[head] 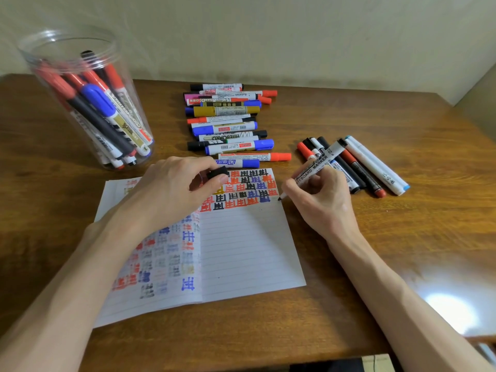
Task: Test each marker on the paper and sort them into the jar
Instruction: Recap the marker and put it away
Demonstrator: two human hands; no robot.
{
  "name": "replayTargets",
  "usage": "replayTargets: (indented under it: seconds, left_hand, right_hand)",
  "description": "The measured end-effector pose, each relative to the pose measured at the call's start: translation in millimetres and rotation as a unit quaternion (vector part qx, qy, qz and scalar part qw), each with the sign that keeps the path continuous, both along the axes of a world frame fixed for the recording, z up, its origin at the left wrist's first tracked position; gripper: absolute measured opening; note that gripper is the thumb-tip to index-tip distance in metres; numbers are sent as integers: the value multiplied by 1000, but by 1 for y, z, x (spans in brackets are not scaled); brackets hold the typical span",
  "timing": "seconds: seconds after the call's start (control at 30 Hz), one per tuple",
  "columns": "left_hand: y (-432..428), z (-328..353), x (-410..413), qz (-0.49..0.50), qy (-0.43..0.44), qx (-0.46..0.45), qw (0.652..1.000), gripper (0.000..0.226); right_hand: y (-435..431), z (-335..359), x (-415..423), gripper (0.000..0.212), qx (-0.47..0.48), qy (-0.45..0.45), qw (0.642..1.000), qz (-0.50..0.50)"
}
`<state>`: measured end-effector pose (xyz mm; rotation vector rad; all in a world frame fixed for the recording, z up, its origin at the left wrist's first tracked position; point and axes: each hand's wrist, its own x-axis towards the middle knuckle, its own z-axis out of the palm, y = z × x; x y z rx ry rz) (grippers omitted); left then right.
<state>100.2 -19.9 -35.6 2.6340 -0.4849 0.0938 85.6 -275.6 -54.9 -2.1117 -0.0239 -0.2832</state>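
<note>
Upper left of the frame: the clear plastic jar (57,56) stands on the wooden table (389,237), with red, blue and black markers leaning inside it. Below it, my left hand (171,189) hovers over the lined paper (247,251), thumb and fingers pinched on a black cap (217,173) above the rows of red, black and blue test characters. At centre top, a row of markers (228,124) lies side by side, well clear of both hands.

Right of centre, my right hand (319,200) is clamped in a writing grip on the uncapped whiteboard marker (319,165). Its long axis runs from the nib at lower left up to the barrel end at upper right. The nib sits at the paper's right edge, just beside the last character in the row; whether it touches the sheet I cannot tell. A small cluster of markers (375,167) lies at far right, just behind that hand.

The cap lies left of the nib, across the written rows, and the jar is further left again, so I judge the left hand the nearer one for the drop.
</note>
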Motion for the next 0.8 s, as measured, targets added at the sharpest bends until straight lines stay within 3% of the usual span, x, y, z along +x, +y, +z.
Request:
replayTargets:
  seconds: [0.33,0.8]
  left_hand:
    - [-1,1,-1,0,6,3,1000,45]
    - [-2,3,-2,0,9,3,1000,47]
  right_hand:
    - [-2,-1,3,11,39,28,999,-7]
    - [2,2,0,12,0,22,1000,15]
